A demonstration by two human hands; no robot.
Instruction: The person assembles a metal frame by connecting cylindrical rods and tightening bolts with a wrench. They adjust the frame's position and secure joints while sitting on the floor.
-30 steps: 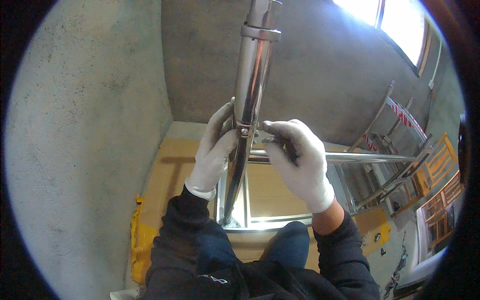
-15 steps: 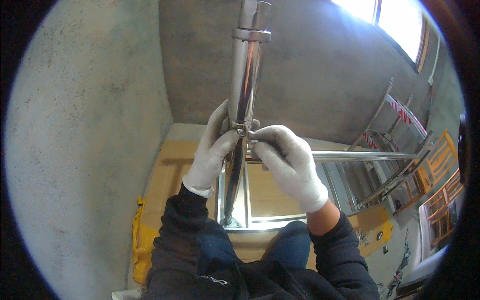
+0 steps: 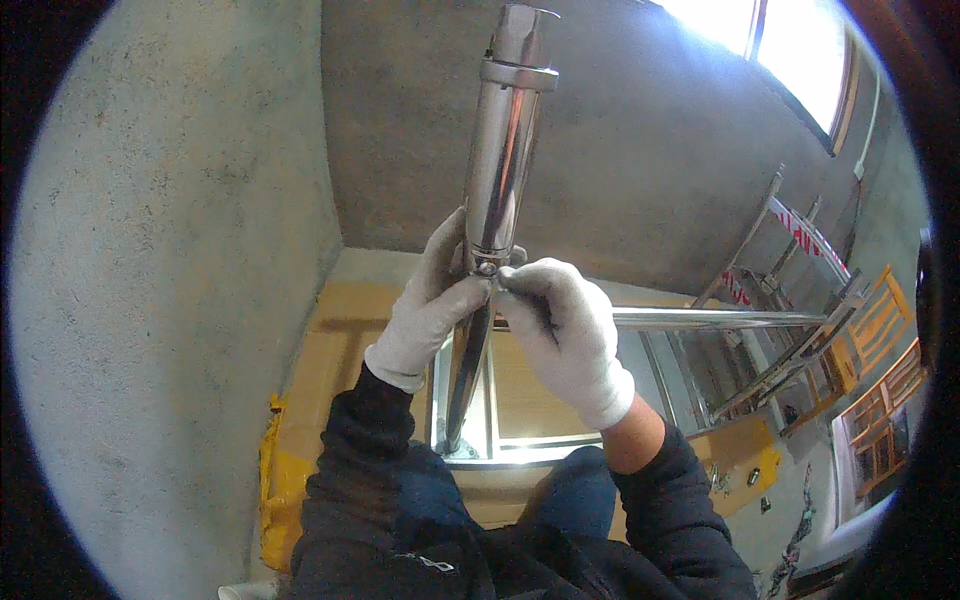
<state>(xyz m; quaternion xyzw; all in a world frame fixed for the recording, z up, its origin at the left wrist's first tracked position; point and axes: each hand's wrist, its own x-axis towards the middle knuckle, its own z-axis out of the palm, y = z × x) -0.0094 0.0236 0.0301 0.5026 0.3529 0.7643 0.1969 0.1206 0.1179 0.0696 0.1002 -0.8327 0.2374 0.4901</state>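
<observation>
Centrally, a post point(image 3: 497, 165) bore a bolt point(image 3: 486, 268).
Left hand point(image 3: 418, 318) clamped the post; right of it was the right hand point(image 3: 572, 335), its pinch indistinct.

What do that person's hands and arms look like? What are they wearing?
The left hand and right hand both wear white gloves with snug cuffs. The right one looks smudged dark grey around the fingers. Black sleeves cover the arms, and a bit of bare right wrist peeks out between cuff and sleeve.
</observation>
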